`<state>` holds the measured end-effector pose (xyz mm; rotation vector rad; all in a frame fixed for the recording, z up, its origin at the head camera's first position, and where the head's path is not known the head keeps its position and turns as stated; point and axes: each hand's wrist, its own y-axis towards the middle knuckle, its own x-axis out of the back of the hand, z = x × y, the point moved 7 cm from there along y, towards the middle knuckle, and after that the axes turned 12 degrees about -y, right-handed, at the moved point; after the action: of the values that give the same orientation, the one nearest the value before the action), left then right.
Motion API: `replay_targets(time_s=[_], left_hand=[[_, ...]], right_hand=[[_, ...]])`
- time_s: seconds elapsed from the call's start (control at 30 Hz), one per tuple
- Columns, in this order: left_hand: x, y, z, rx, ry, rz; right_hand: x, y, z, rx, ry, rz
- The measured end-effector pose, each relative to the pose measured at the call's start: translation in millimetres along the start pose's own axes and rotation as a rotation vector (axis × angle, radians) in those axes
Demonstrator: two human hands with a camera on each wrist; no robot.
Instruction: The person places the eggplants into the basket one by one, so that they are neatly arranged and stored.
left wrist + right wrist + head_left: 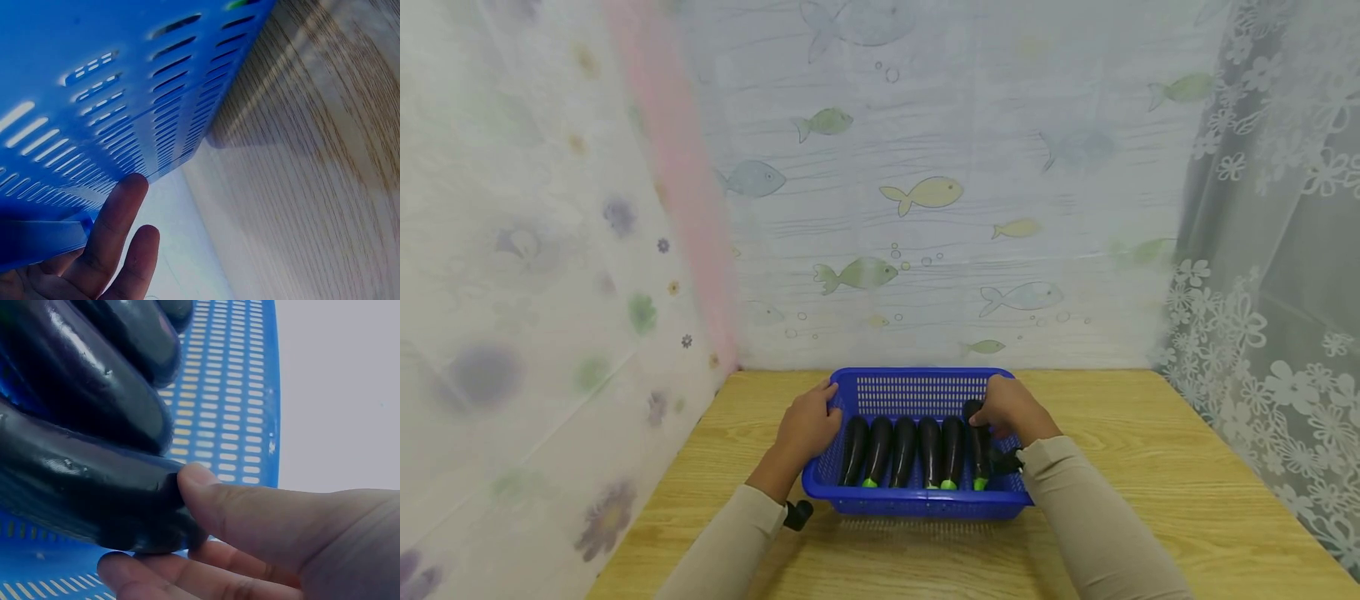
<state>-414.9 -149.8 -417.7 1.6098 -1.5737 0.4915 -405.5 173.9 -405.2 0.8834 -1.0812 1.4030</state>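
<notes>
A blue plastic basket [917,495] with slotted walls holds several dark, glossy eggplants lying side by side, some with green stem ends towards me. My left hand [808,423] grips the basket's left rim. In the left wrist view, two fingers [112,228] of that hand lie along the outside of the slotted wall. Over the basket's right end, my right hand [1011,410] pinches the far end of the rightmost eggplant [980,446]. The right wrist view shows the thumb on top of this eggplant [94,481] and the fingers beneath it.
The basket stands on a wood-grain table [1112,467]. A fish-print sheet [925,250] hangs behind, a flowered sheet [550,292] covers the left side, and a sheer floral curtain [1262,333] hangs on the right. Dark wrist-camera parts [798,514] sit below my left wrist.
</notes>
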Motion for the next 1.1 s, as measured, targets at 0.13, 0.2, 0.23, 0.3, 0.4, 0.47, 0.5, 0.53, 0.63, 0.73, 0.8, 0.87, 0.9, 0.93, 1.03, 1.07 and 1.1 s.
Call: replay_targets(time_s=[0.13,0.2,0.23,0.3,0.4,0.47,0.5,0.53,0.63,0.73,0.8,0.87,0.9,0.93,1.03,1.07,1.1], left_hand=[[-0.6,0.0,0.1,0.006,-0.014,0.009],[-0.9,-0.1,-0.4,0.007,-0.017,0.011],[-1.1,-0.2,-0.6,0.008,-0.018,0.013],[-1.2,-0.2,-1.0,0.007,-0.014,0.014],[-1.3,0.0,-1.2,0.006,-0.011,0.014],[-1.7,0.5,-1.0,0.013,-0.02,0.02],[-2.0,0.6,-0.9,0.016,-0.024,0.023],[-2.1,1.0,-0.9,0.017,-0.023,0.022],[-2.2,1.3,-1.4,0.014,-0.018,0.02],[-2.4,1.2,-2.0,0.007,-0.011,0.015],[-2.5,0.7,-1.4,0.008,-0.021,0.02],[-2.2,0.4,0.0,0.012,-0.032,0.021],[-1.5,0.4,0.5,0.012,-0.028,0.017],[-1.0,0.4,1.1,0.013,-0.03,0.015],[0.6,0.2,2.4,0.013,-0.027,0.011],[1.1,0.3,2.5,0.014,-0.024,0.011],[1.6,0.3,2.4,0.01,-0.023,0.013]], right_hand=[[0.4,-3.5,4.5,0.024,-0.06,0.003],[0.2,-4.7,5.5,0.022,-0.068,0.01],[0.0,-5.3,5.9,0.021,-0.076,0.015],[-1.1,-5.3,5.6,0.015,-0.075,0.029],[-3.1,-4.5,4.6,0.022,-0.093,0.044],[-4.3,-3.9,3.6,0.028,-0.076,0.055],[-4.8,-3.4,3.0,0.03,-0.058,0.057],[-4.8,-3.5,2.7,0.033,-0.042,0.058],[-4.7,-2.8,1.8,0.038,0.012,0.058],[-3.8,-3.8,1.7,0.053,0.028,0.053],[-2.5,-4.7,2.1,0.066,0.022,0.046],[-1.5,-5.5,2.9,0.086,0.011,0.04],[-0.9,-5.5,3.0,0.093,0.011,0.042],[0.2,-6.0,3.6,0.106,0.013,0.04],[5.0,-7.7,3.1,0.146,0.035,0.033],[7.6,-8.7,1.9,0.156,0.056,0.029],[11.2,-10.0,0.5,0.172,0.078,0.022]])
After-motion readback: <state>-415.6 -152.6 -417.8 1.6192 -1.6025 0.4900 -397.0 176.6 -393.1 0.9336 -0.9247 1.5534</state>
